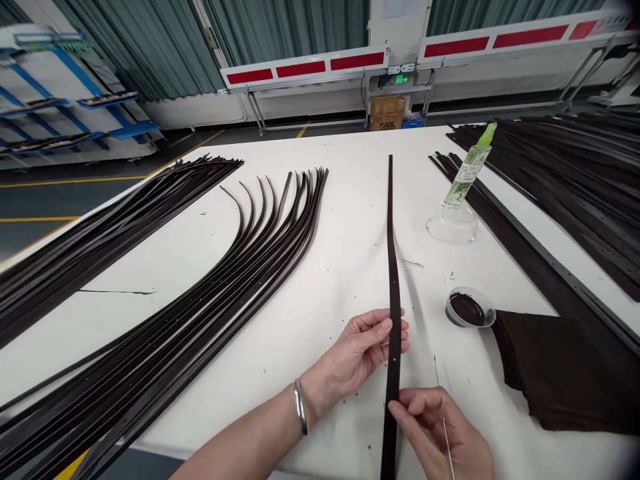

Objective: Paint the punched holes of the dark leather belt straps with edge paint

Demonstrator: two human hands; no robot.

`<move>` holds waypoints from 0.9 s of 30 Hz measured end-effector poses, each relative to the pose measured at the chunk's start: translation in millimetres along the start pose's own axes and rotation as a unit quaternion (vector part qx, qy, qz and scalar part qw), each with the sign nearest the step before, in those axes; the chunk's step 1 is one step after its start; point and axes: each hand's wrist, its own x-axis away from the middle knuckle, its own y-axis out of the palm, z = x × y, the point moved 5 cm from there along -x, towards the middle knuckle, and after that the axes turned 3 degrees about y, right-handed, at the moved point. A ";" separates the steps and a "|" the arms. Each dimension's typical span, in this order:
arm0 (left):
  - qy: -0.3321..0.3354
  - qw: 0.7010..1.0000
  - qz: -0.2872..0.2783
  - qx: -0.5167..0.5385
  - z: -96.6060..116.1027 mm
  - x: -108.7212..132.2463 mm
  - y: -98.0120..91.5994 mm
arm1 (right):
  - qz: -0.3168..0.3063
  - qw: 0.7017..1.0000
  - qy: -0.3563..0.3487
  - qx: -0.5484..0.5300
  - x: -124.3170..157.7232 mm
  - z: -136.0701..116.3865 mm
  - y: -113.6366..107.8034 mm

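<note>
head-worn camera looks forward and down, close above the left hand (357,353) and right hand (440,430).

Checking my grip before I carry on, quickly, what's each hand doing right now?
Left hand: closed, pinching a long dark brown punched leather belt strip.
Right hand: closed, holding a thin pale rod, fingertips on the same strip.

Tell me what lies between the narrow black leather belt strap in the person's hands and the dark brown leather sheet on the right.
In the head view, the person's right hand lies there, with a thin metal rod at its fingers, over the white tabletop.
</note>
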 end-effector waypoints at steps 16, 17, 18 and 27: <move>-0.072 0.996 0.041 -0.042 -10.1 2.8 -8.6 | 0.112 0.990 0.031 0.085 -87.4 -20.9 -137.1; -0.074 0.995 0.041 -0.046 -10.4 1.6 -9.6 | 0.087 0.992 0.047 0.075 -99.4 -23.1 -142.1; -0.076 0.995 0.039 -0.050 -10.4 0.3 -9.9 | 0.060 0.994 0.050 0.071 -110.0 -25.6 -144.1; -0.092 0.993 0.010 -0.079 -7.6 -1.9 -3.9 | -0.002 0.930 -0.198 0.309 -136.5 -24.2 -117.3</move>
